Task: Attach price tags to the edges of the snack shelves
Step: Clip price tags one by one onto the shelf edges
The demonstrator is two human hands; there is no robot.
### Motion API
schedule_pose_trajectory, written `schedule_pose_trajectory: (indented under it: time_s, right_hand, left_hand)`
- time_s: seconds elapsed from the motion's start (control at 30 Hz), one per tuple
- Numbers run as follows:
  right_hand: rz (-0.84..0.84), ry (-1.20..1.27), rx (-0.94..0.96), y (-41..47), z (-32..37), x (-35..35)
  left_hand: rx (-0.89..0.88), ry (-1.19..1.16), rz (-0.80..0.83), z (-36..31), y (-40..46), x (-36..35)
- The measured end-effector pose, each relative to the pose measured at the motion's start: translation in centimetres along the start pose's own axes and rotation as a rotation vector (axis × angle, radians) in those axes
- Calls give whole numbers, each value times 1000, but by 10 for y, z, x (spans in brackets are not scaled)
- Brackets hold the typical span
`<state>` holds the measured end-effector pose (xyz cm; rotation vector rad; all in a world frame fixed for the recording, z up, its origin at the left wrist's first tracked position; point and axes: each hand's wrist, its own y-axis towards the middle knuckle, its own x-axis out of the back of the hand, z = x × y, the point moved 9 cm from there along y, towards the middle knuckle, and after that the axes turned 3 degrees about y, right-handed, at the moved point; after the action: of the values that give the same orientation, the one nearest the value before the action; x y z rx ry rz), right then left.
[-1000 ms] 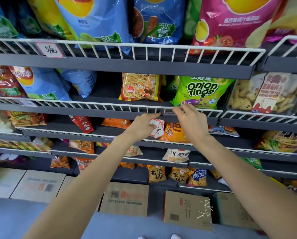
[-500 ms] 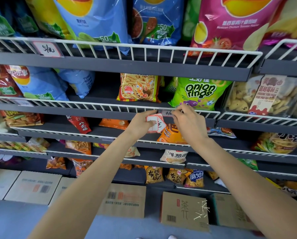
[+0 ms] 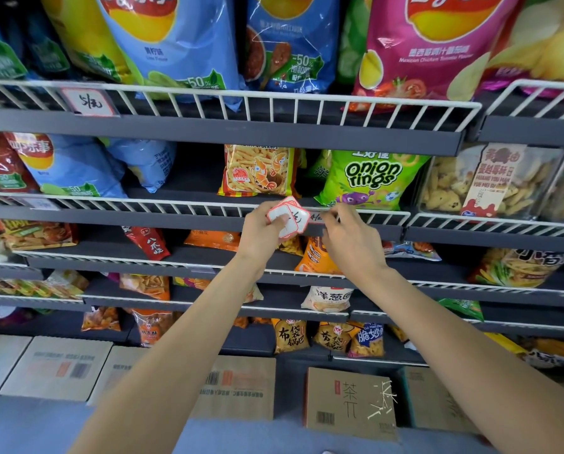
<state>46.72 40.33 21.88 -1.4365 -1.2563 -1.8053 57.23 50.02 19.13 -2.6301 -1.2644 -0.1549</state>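
My left hand (image 3: 263, 232) holds a small stack of white price tags with red borders (image 3: 289, 217) in front of the second shelf's white wire rail (image 3: 175, 206). Just to its right, my right hand (image 3: 349, 237) has its fingertips on a small tag (image 3: 316, 217) that sits on that rail below the green onion rings bag (image 3: 369, 178). Another handwritten tag (image 3: 89, 101) hangs on the top shelf's rail at the left. A pale tag (image 3: 39, 203) shows on the second rail at the far left.
Large chip bags (image 3: 175, 40) fill the top shelf. Shrimp crackers (image 3: 257, 170) and a clear cookie box (image 3: 490, 181) stand on the second shelf. Lower shelves carry small snack bags (image 3: 320, 257). Cardboard boxes (image 3: 349, 401) lie on the floor below.
My left hand has risen with the tag stack from under the rail to in front of it. My right hand has stayed at the tag on the rail. The view has tilted up slightly.
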Motion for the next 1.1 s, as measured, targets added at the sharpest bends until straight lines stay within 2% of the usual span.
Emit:
schedule_pose_trajectory:
  time_s: [0.1,0.23,0.3,0.43,0.67,0.87,1.1]
  right_hand:
    - [172,306,-179,0,-7,-1]
    - [275,1108,-523,-5,-15,12]
    - [317,1294,-529,-12,-14,22]
    - [190,1187,-409,-19,-38,47]
    - [107,1293,-485,-53,-111,59]
    - [114,1337,-523,-89,-209,71]
    - [178,1259,-548,-116,-332,82]
  left_hand:
    - [16,-99,11,-3,-7,1]
    - [-34,-90,115,-17,-18,-9]
    - [-65,-53,185,-25,-25,-21]
    - [-128,71,224,-41,-37,-46]
    - [-228,224,265,-60,-50,-120]
    - [-255,305,270,-75,-65,-223]
    - [-221,251,216,-105,-89,-337]
